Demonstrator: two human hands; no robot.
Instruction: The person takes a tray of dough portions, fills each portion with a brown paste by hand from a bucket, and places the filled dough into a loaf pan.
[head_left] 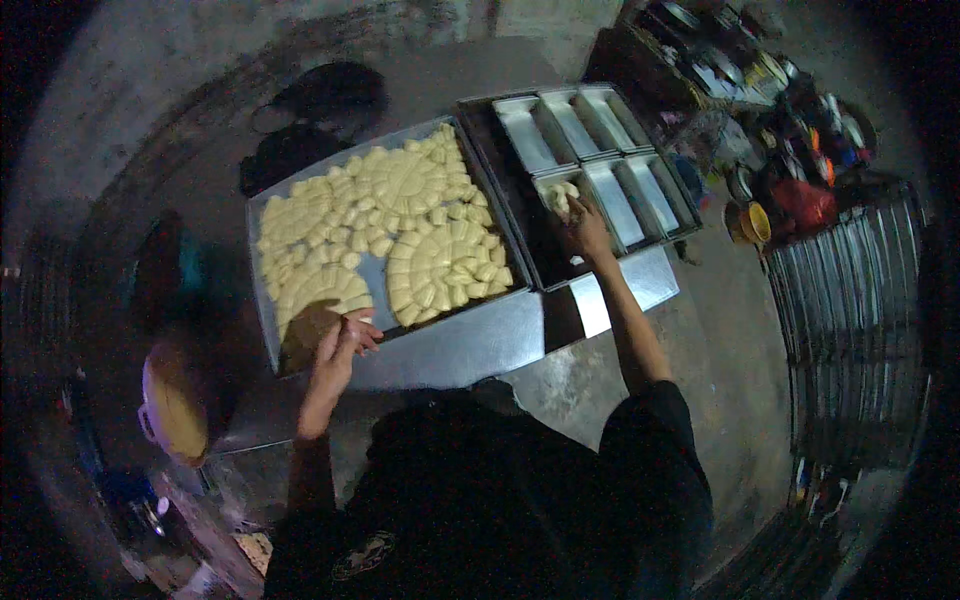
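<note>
A large grey tray (376, 272) full of pale, glossy dough pieces (440, 265) lies before me on the left, some pieces fanned out in rounds. Over its front edge is my left hand (345, 347), fingers loosely bent and apart, near the closest dough. A pale bit shows by its fingertips; I cannot tell whether they touch it. To the right, a dark tray (540, 245) bears several metal loaf pans (612, 203) in two rows. My right hand (586, 232) reaches into the near-left pan, its fingers closed on a dough piece (561, 193).
Shiny metal sheet (450, 345) runs along the front of the trays. A purple-rimmed tub (172, 405) stands at lower left. Stacked metal racks or trays (850, 330) rise at right, below a clutter of utensils, a yellow cup (754, 222) and a red bag (803, 205).
</note>
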